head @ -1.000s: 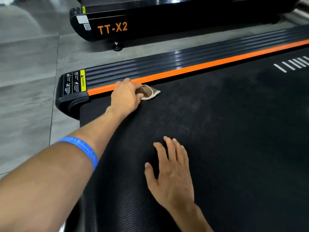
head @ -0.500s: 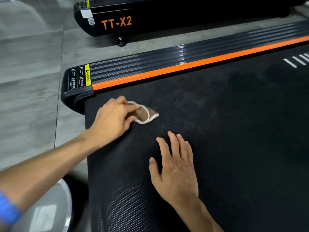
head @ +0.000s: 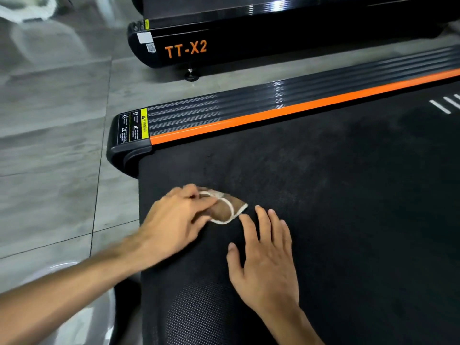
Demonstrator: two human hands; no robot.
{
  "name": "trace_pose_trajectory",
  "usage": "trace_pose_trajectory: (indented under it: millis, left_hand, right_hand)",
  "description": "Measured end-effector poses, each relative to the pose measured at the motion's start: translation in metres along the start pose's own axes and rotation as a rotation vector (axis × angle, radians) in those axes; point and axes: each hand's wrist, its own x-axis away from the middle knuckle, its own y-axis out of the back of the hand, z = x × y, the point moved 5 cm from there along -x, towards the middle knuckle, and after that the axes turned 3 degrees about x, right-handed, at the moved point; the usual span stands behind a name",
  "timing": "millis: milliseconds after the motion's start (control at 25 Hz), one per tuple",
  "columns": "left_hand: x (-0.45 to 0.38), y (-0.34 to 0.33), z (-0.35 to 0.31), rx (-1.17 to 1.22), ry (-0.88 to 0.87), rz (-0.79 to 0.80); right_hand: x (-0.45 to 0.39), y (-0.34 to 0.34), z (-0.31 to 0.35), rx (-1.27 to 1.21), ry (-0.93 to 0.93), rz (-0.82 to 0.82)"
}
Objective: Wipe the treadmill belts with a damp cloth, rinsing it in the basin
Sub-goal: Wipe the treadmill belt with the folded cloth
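A black treadmill belt (head: pixel 336 195) fills most of the view, with smeared dull patches near the cloth. My left hand (head: pixel 179 220) grips a small brown cloth with a white edge (head: pixel 227 209) and holds it down on the belt near its rear end. My right hand (head: pixel 266 260) lies flat on the belt, fingers straight, its fingertips just right of the cloth. A shiny metal basin (head: pixel 82 317) shows at the bottom left on the floor, partly hidden by my left forearm.
An orange strip and a ribbed black side rail (head: pixel 273 105) run along the belt's far side, with a yellow warning label (head: pixel 135 127) on the end cap. A second treadmill marked TT-X2 (head: pixel 189 48) stands behind. Grey floor tiles (head: pixel 49 145) lie to the left.
My left hand has dragged the cloth from the orange strip towards me across the belt, ending beside my right hand. The right hand has stayed flat in place.
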Motion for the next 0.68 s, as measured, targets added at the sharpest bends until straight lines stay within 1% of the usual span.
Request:
trace_pose_trajectory:
  millis: [40,80,160,200,280,400,520,600,680]
  left_hand:
    - [0.001,0.004,0.019,-0.051,0.013,-0.029]
    - [-0.01,0.011,0.043,-0.115,0.092,-0.077]
    - [-0.043,0.024,0.089,-0.123,0.363,-0.202]
    - [-0.058,0.027,0.101,-0.106,0.463,-0.249]
    - [-0.071,0.023,0.103,-0.106,0.535,-0.262]
    - [-0.046,0.021,0.074,-0.031,0.435,-0.147]
    - [-0.003,0.015,0.034,0.028,0.221,-0.066]
    - [0.01,0.008,0.025,-0.016,0.144,-0.057]
    - [-0.019,0.009,0.042,-0.1,0.18,-0.12]
  right_hand:
    - [0.0,-0.001,0.0,-0.009,0.002,-0.01]
    - [0.0,0.0,0.0,-0.016,0.005,-0.026]
    - [0.001,0.002,0.0,-0.022,0.0,-0.04]
    - [-0.001,0.002,0.0,-0.025,-0.006,-0.039]
    - [-0.003,0.0,0.002,-0.007,-0.015,-0.013]
    - [-0.001,0.002,0.001,0.0,-0.01,0.001]
    - [0.002,-0.001,0.0,0.003,0.003,-0.003]
    - [0.001,-0.001,0.002,-0.009,0.003,-0.017]
    - [0.0,-0.001,0.003,-0.005,-0.001,-0.015]
